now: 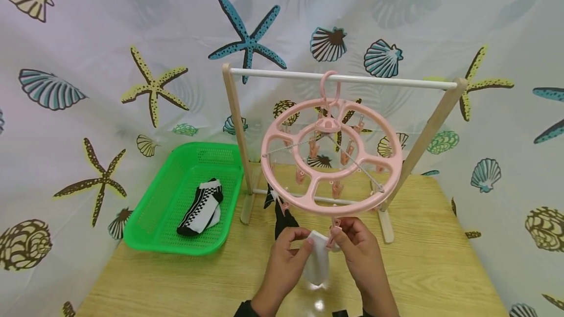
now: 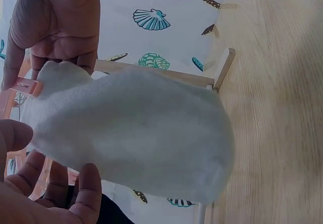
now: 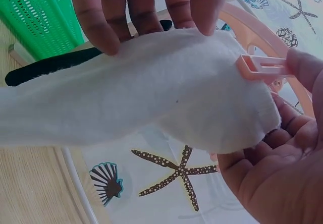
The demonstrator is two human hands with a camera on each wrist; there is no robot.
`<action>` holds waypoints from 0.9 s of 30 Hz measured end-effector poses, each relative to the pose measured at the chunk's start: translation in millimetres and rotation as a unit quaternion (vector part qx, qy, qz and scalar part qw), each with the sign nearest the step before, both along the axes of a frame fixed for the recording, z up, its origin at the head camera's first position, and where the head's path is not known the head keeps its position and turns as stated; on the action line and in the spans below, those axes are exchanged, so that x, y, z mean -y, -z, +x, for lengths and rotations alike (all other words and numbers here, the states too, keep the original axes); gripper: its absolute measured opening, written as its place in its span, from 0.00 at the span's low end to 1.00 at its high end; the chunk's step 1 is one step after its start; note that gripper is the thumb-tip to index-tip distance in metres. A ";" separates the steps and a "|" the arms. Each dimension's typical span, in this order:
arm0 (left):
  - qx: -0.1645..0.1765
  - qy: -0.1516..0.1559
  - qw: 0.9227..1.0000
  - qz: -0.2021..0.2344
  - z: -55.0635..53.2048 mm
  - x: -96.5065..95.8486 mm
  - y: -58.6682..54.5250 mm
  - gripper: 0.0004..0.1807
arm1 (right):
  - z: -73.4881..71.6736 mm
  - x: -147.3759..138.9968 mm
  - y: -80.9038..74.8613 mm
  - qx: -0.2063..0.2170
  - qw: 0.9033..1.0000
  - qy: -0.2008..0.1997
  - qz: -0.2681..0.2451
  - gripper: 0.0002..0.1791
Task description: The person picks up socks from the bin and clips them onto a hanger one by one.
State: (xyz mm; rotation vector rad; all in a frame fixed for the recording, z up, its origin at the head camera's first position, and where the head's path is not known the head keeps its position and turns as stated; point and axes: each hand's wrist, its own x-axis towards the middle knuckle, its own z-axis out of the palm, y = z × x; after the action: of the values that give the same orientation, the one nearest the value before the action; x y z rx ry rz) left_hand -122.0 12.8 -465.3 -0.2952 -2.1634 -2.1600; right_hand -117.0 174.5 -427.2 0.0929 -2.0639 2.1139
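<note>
A white sock [image 1: 317,260] hangs below the front rim of a pink round clip hanger [image 1: 313,190]. My left hand [image 1: 286,258] pinches the sock's upper edge between thumb and fingers. With thumb and fingers my right hand [image 1: 362,253] pinches a pink clothespin [image 1: 334,238] at the sock's top. In the right wrist view the clothespin's [image 3: 252,67] jaws lie over the sock's edge, and the right thumb [image 3: 305,65] presses its handle end. The left wrist view shows the sock [image 2: 141,128] stretched broadly between both hands.
The hanger hooks over a white rod [image 1: 282,74] on a wooden stand [image 1: 240,131]. Black socks [image 1: 284,219] hang at its left side, and several other clothespins [image 1: 337,190] dangle from it. On the left a green basket [image 1: 150,209] holds black-and-white checkered socks [image 1: 204,209].
</note>
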 end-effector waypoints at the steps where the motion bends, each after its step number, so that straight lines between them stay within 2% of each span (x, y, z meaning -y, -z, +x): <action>1: 0.005 -0.005 1.000 -0.003 0.0 1.2 -0.3 0.08 | 0.2 0.3 0.5 -0.001 1.000 0.002 -0.001 0.09; 4: 0.007 -0.025 1.000 -0.011 0.5 5.4 -1.3 0.08 | 1.3 0.9 1.7 -0.005 1.000 0.002 -0.007 0.09; 6: -0.007 -0.036 0.999 -0.008 1.0 8.2 -2.7 0.07 | 1.7 1.1 2.7 -0.009 1.000 -0.001 -0.012 0.09; 9: -0.063 -0.046 0.997 -0.021 0.6 13.1 -5.9 0.08 | 1.4 1.4 3.5 -0.017 1.000 -0.006 -0.015 0.09; 11: -0.126 -0.043 0.990 -0.047 -1.3 17.3 -10.0 0.08 | 0.8 1.7 3.8 -0.019 1.000 -0.007 -0.018 0.08; 13: -0.191 -0.042 0.976 -0.091 -4.6 22.2 -16.6 0.06 | 0.3 1.7 3.7 -0.019 1.000 -0.006 -0.020 0.08; 14: -0.226 -0.041 0.967 -0.114 -7.0 24.6 -20.7 0.06 | 0.2 1.5 3.7 -0.019 1.000 -0.006 -0.020 0.08; 16: -0.292 -0.046 0.942 -0.160 -12.7 29.7 -28.9 0.05 | -0.1 1.1 3.6 -0.018 1.000 -0.008 -0.019 0.09; 19: -0.356 -0.060 0.909 -0.207 -20.6 35.1 -40.7 0.06 | -0.2 0.7 4.0 -0.019 1.000 -0.011 -0.019 0.09; 20: -0.370 -0.061 0.901 -0.218 -22.7 36.2 -44.3 0.07 | -0.5 0.7 4.5 -0.018 1.000 -0.012 -0.019 0.08; 24: -0.370 -0.067 0.884 -0.278 -27.7 35.2 -54.4 0.12 | -0.9 0.2 6.2 -0.013 1.000 -0.014 -0.017 0.08; 27: -0.350 -0.060 0.878 -0.321 -29.4 29.2 -58.3 0.16 | -0.8 0.0 6.8 -0.010 1.000 -0.013 -0.013 0.08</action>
State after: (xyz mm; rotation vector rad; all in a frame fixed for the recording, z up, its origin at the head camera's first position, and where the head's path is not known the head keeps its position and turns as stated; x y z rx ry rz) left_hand -151.4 -16.4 -407.0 -0.7986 -2.2348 -0.9487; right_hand -117.8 174.6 -434.0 0.1370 -2.0348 2.1454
